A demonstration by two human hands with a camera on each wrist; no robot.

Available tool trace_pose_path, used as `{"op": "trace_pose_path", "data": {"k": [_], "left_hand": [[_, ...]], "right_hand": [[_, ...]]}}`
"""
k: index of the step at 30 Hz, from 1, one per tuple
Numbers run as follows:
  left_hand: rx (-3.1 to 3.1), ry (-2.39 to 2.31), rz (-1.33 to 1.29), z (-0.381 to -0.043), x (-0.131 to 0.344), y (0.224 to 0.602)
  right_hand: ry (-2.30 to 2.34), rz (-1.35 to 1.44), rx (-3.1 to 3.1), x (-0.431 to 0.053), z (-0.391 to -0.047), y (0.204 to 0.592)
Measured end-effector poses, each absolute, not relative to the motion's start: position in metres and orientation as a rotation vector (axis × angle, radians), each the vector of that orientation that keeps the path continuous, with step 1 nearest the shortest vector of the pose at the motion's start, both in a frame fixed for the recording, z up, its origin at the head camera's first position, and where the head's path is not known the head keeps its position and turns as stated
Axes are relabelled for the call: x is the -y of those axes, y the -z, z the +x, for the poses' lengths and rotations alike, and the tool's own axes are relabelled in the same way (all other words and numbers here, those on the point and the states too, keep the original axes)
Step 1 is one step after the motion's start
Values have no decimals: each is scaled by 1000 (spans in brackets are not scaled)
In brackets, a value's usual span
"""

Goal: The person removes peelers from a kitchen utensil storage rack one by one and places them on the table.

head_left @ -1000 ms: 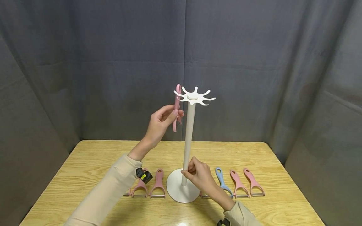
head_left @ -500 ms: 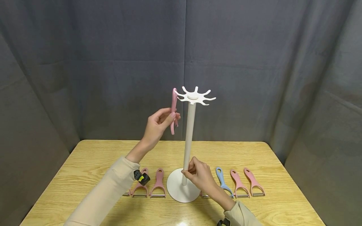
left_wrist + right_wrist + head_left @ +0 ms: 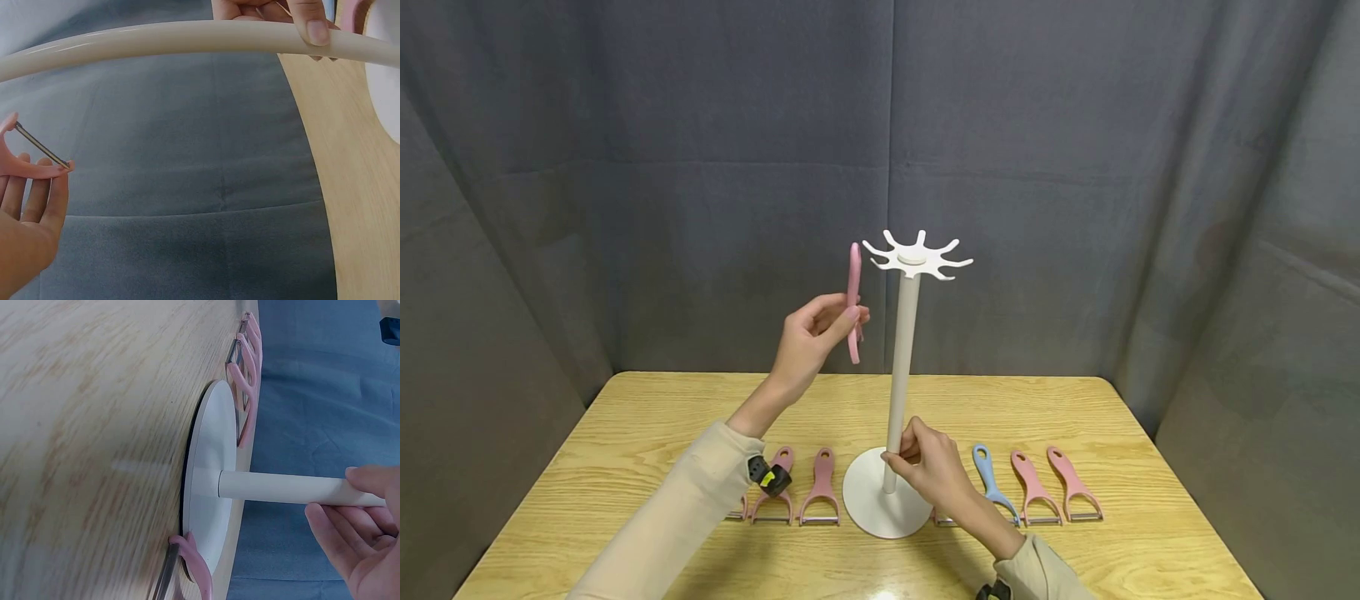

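In the head view my left hand [image 3: 808,337] pinches a pink peeler [image 3: 853,283], held upright with its handle ring on top and its blade end down. The peeler is just left of the white hook crown [image 3: 912,257] on a tall stand, with a small gap between them. Its metal blade [image 3: 41,145] shows in the left wrist view. My right hand [image 3: 931,467] grips the stand's pole [image 3: 901,375] low down, above the round white base [image 3: 880,517]. The thumb and fingers around the pole [image 3: 275,487] also show in the right wrist view.
Pink peelers [image 3: 822,487] lie left of the base on the wooden table [image 3: 1037,408], one partly behind my left wrist. To the right lie a blue peeler [image 3: 988,479] and more pink peelers [image 3: 1071,483]; my right hand partly covers one. A grey curtain [image 3: 700,208] surrounds the table.
My left hand has moved left and slightly down with the pink peeler, whose top overlapped the hooks in view before and now stands apart from them. My right hand stays on the pole.
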State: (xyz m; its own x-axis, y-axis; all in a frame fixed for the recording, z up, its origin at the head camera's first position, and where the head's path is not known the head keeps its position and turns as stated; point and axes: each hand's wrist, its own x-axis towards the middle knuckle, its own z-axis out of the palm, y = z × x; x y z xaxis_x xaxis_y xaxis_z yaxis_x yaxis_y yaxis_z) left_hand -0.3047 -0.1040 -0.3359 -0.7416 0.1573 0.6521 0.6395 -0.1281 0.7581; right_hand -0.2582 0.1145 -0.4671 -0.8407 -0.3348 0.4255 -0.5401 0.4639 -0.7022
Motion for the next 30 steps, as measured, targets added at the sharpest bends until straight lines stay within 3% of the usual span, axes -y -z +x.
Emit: {"op": "trace_pose_path", "data": {"k": [30], "left_hand": [[1875,1864,-821,-303,120,351]], "right_hand": [[-1301,763,2484,-117,-259,468]]}}
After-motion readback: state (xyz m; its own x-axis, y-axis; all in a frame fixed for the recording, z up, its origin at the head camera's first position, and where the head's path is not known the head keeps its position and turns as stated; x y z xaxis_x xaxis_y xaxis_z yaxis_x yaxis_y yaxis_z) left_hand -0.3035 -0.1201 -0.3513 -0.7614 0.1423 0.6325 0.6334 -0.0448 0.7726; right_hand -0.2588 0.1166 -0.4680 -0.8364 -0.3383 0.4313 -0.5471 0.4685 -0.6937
